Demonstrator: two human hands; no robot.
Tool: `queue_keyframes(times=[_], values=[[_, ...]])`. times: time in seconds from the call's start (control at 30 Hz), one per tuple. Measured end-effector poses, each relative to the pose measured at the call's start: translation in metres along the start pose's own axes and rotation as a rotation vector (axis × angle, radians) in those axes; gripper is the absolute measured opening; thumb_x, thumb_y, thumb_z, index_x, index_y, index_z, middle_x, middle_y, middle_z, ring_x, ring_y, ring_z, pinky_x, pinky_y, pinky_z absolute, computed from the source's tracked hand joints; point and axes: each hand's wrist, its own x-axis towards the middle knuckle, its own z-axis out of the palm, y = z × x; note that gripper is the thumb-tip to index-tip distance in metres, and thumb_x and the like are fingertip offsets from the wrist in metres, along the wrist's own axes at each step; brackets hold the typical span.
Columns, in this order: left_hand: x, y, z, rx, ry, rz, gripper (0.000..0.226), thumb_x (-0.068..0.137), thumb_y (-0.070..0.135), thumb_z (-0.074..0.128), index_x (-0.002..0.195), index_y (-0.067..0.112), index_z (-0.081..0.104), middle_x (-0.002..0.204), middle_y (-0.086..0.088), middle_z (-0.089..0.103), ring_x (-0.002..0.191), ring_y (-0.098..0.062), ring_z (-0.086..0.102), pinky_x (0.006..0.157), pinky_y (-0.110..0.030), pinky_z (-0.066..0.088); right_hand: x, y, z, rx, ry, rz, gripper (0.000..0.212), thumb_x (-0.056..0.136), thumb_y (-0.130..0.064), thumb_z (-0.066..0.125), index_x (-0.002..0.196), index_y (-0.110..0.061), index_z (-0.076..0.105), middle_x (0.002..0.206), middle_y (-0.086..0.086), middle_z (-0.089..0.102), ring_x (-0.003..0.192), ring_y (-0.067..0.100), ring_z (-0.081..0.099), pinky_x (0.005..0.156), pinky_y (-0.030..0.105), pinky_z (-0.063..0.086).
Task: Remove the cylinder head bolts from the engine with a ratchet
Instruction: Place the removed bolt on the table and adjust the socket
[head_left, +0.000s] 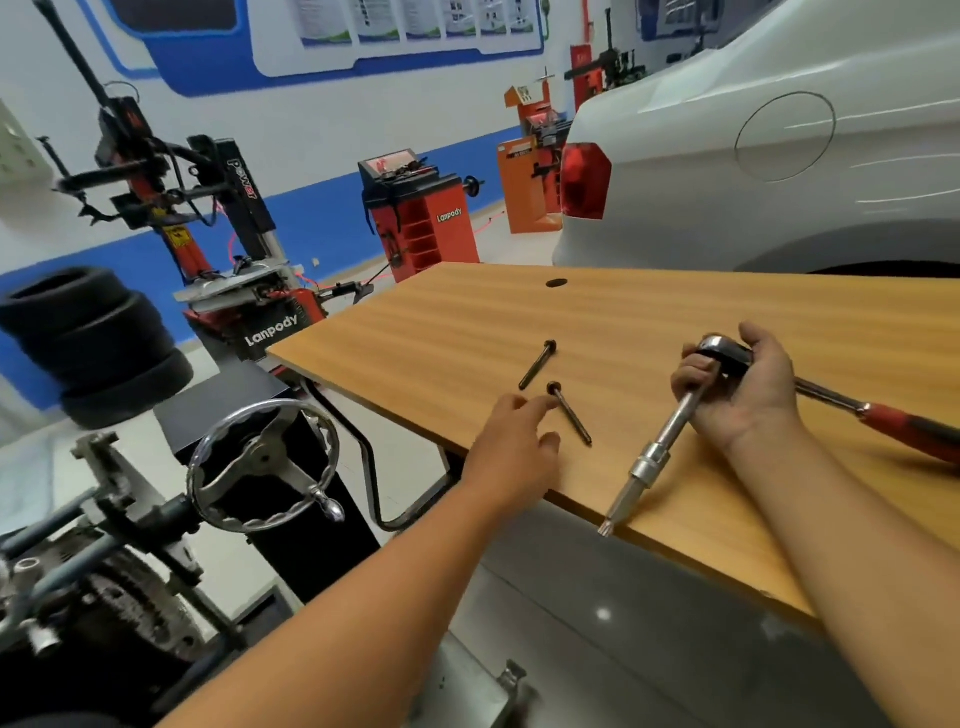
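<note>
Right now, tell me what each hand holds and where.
Right hand grips the ratchet at its head, around the extension. Left hand holds nothing.

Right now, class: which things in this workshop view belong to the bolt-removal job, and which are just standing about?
Job:
- two long dark bolts on the wooden table
- red-handled chrome ratchet with steel extension bar, gripped by the right hand
- left hand by the nearer bolt

Standing about:
- stacked black tyres
- red wheel balancer
- white car

Two dark bolts on tabletop, near each other: far bolt, near bolt, heads up-frame. Ratchet, chrome head, red grip, long extension with bit overhanging edge, held in right hand.
</note>
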Motion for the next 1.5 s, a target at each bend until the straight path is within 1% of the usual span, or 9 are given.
queue_keyframes(times=[0.17, 0.23, 0.3, 0.4, 0.57, 0.73, 0.83, 1.17, 1.5], values=[[-0.004, 0.021, 0.002, 0.295, -0.27, 0.19, 0.048, 0.107, 0.052, 0.038, 0.154, 0.049, 0.033, 0.158, 0.007, 0.039, 0.138, -0.025, 0.038, 0.11, -0.049, 0.042, -0.008, 0.006, -0.009, -0.03, 0.048, 0.0, 0.033, 0.098, -0.034, 0.055, 0.078, -0.008, 0.052, 0.075, 0.008, 0.051, 0.049, 0.013, 0.048, 0.051, 0.021, 0.047], [-0.012, 0.025, 0.004, 0.364, -0.327, 0.222, 0.049, 0.106, 0.059, 0.033, 0.154, 0.049, 0.032, 0.157, 0.006, 0.043, 0.139, -0.028, 0.035, 0.11, -0.056, 0.039, -0.012, 0.008, -0.01, -0.066, 0.071, -0.01, 0.026, 0.098, -0.03, 0.055, 0.082, -0.01, 0.054, 0.076, 0.007, 0.056, 0.057, 0.016, 0.057, 0.069, 0.039, 0.06], [-0.022, 0.028, 0.007, 0.393, -0.34, 0.237, 0.051, 0.105, 0.062, 0.031, 0.154, 0.048, 0.031, 0.158, 0.006, 0.043, 0.141, -0.029, 0.036, 0.109, -0.058, 0.037, -0.015, 0.009, -0.011, -0.098, 0.075, -0.016, 0.019, 0.096, -0.028, 0.055, 0.082, -0.015, 0.054, 0.073, 0.002, 0.058, 0.067, 0.018, 0.064, 0.085, 0.065, 0.053], [-0.038, 0.037, 0.011, 0.319, -0.327, 0.229, 0.058, 0.101, 0.071, 0.026, 0.15, 0.042, 0.041, 0.153, 0.006, 0.049, 0.137, -0.025, 0.04, 0.104, -0.058, 0.037, -0.017, 0.012, -0.006, -0.152, 0.12, -0.019, 0.02, 0.095, -0.028, 0.053, 0.081, -0.014, 0.055, 0.065, 0.004, 0.063, 0.074, 0.02, 0.068, 0.086, 0.076, 0.043], [-0.064, 0.055, 0.016, 0.359, -0.132, 0.102, 0.047, 0.099, 0.065, 0.047, 0.114, 0.024, 0.063, 0.105, 0.0, 0.058, 0.097, -0.023, 0.054, 0.084, -0.045, 0.05, -0.003, 0.028, 0.01, -0.24, 0.174, -0.036, 0.02, 0.095, -0.024, 0.047, 0.081, -0.011, 0.054, 0.061, 0.01, 0.061, 0.071, 0.022, 0.062, 0.085, 0.067, 0.054], [-0.08, 0.05, 0.007, 0.017, -0.193, -0.12, 0.021, 0.097, 0.035, 0.064, 0.111, 0.02, 0.058, 0.105, -0.005, 0.059, 0.091, -0.024, 0.063, 0.082, -0.045, 0.059, 0.011, 0.045, 0.037, -0.128, 0.096, 0.02, 0.01, 0.087, -0.014, 0.049, 0.079, -0.008, 0.052, 0.071, 0.011, 0.056, 0.055, 0.022, 0.059, 0.067, 0.04, 0.064], [-0.084, 0.037, -0.001, 0.091, -0.162, -0.148, 0.012, 0.098, 0.014, 0.056, 0.107, 0.016, 0.049, 0.098, -0.008, 0.051, 0.087, -0.03, 0.059, 0.075, -0.046, 0.056, 0.009, 0.05, 0.055, -0.044, -0.019, 0.021, 0.021, 0.066, -0.016, 0.053, 0.084, -0.006, 0.056, 0.075, 0.006, 0.058, 0.055, 0.018, 0.059, 0.052, 0.021, 0.05], [-0.099, 0.03, -0.035, -0.482, 0.016, -0.148, 0.016, 0.103, 0.033, 0.053, 0.103, 0.023, 0.066, 0.094, 0.0, 0.067, 0.088, -0.024, 0.069, 0.08, -0.044, 0.06, -0.042, 0.04, 0.103, 0.099, -0.182, -0.065, 0.022, 0.066, -0.023, 0.052, 0.08, -0.008, 0.061, 0.074, 0.002, 0.06, 0.051, 0.012, 0.05, 0.046, 0.019, 0.036], [-0.117, -0.03, -0.139, -0.257, 0.363, -0.209, 0.015, 0.104, 0.025, 0.057, 0.093, 0.019, 0.065, 0.087, 0.001, 0.062, 0.072, -0.009, 0.054, 0.057, -0.024, 0.04, -0.099, 0.123, 0.181, -0.271, -0.291, 0.202, 0.038, 0.091, -0.046, 0.044, 0.079, -0.015, 0.064, 0.077, 0.003, 0.062, 0.065, 0.022, 0.056, 0.075, 0.039, 0.048]])
